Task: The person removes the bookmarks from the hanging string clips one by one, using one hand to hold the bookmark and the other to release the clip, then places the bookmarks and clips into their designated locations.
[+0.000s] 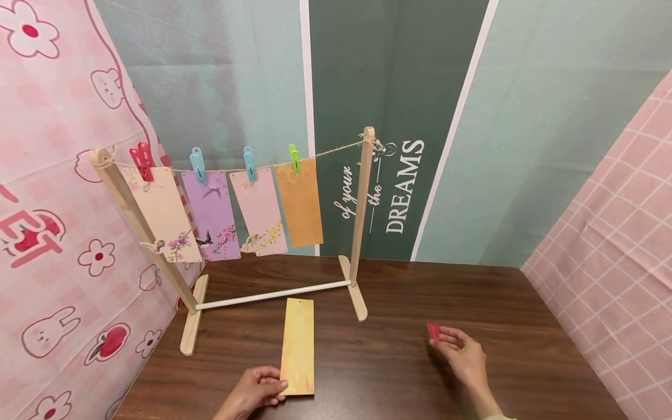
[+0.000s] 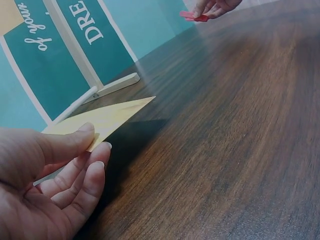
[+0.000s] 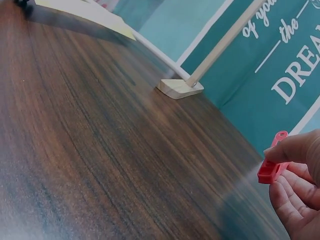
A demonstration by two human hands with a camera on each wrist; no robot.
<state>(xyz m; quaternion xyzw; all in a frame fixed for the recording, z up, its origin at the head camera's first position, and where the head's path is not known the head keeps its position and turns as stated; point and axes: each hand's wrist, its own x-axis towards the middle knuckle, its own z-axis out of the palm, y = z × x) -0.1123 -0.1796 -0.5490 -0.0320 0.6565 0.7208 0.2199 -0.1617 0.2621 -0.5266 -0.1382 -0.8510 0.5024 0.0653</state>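
Observation:
A yellow paper card [image 1: 298, 347] is pinched at its lower left corner by my left hand [image 1: 255, 388]. In the left wrist view the thumb lies over the card [image 2: 115, 117], fingers beneath, and a shadow falls on the table under it. My right hand [image 1: 464, 357] holds a red clothespin [image 1: 433, 331] between thumb and fingers, above the right part of the table. The right wrist view shows the clothespin [image 3: 272, 167] in the fingertips. Behind the hands, a twine line [image 1: 336, 151] carries several cards, among them an orange card [image 1: 299, 204] under a green clothespin [image 1: 294, 157].
The wooden rack [image 1: 362, 210] stands at the back left of the brown table [image 1: 399, 361], its white crossbar [image 1: 273, 296] low between the feet. A purple card [image 1: 211, 210], a pink card [image 1: 258, 204] and a cream card [image 1: 163, 210] hang left of the orange one. Cloth backdrops surround the table.

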